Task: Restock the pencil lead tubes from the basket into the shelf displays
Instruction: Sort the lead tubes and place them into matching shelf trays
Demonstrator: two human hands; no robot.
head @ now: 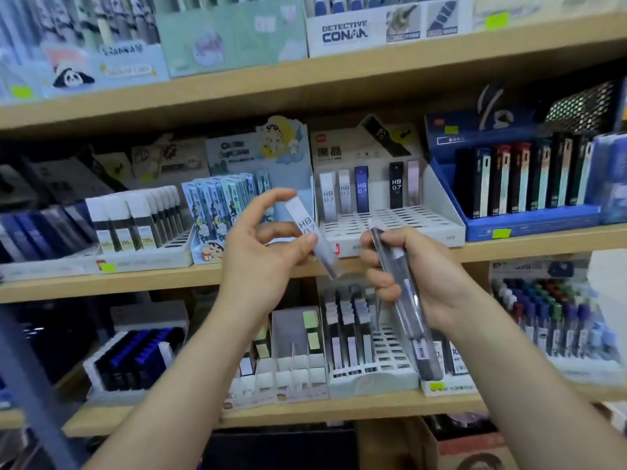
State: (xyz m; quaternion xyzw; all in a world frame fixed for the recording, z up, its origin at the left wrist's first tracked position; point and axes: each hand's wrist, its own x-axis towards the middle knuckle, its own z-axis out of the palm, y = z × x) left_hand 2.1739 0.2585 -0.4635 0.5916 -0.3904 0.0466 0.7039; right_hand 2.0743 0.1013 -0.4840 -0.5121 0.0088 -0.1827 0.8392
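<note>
- Left grip (268,252): pinching white HB 0.7 tube (305,222), tilted, top toward 11 o'clock.
- Right grip (417,276): clenched round bundle of lead tubes (412,310), at 3 o'clock of the white tube.
- Slotted display (390,225) on middle shelf (169,279), at 1 o'clock; tubes upright in back row.

1 white lead tube (310,234), marked HB 0.7, is tilting from top-left to bottom-right, pinched in the left hand (268,252) in front of the middle shelf. A bundle of dark and clear tubes (402,293) is leaning the same way in the right hand (431,276); count not readable. Just behind, the white slotted display (390,220) is holding 5 upright tubes (361,193) in its back row: 2 white, 1 blue, 1 black, 1 pale.
</note>
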